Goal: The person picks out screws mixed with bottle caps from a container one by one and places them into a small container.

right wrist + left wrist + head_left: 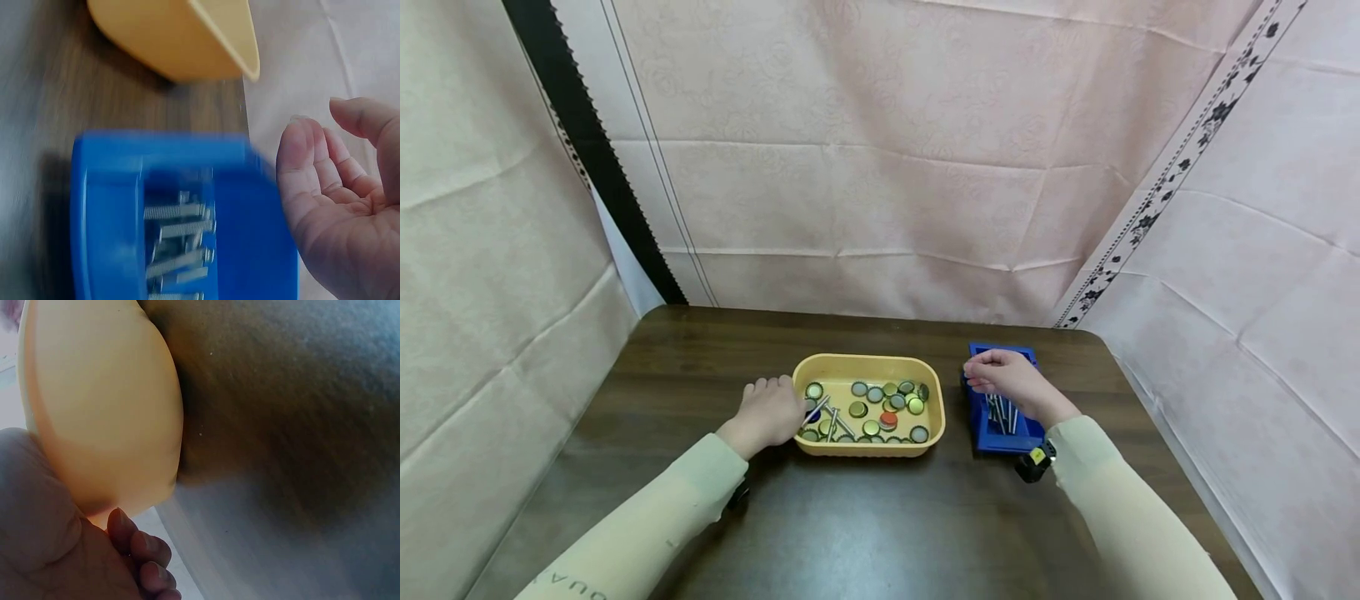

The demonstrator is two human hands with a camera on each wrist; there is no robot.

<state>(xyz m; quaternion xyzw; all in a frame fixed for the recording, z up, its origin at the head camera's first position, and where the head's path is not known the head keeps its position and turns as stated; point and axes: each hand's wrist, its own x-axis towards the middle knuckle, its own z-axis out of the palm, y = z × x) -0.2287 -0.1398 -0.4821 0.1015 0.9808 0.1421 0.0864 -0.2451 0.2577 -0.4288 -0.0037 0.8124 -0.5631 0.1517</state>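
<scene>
My left hand [769, 414] grips the left end of a yellow plastic basin [868, 448]. In the left wrist view its curled fingers [150, 547] lie against the basin's outer wall. Inside the basin are several bottle caps [858, 409], mostly greenish or silver and one red-orange, with several metal bolts [832, 423] at the left. Over a blue tray [1009, 444] hovers my right hand [1013, 382], fingers bent, thumb apart from them, nothing visible between. Several threaded bolts [181, 228] lie in the tray's middle compartment.
Both containers stand on a dark wooden table [880, 533], the blue tray to the right of the basin. Pale cloth [880, 167] hangs behind the table's far edge and along both sides. A small black device [1034, 464] is strapped at the right wrist.
</scene>
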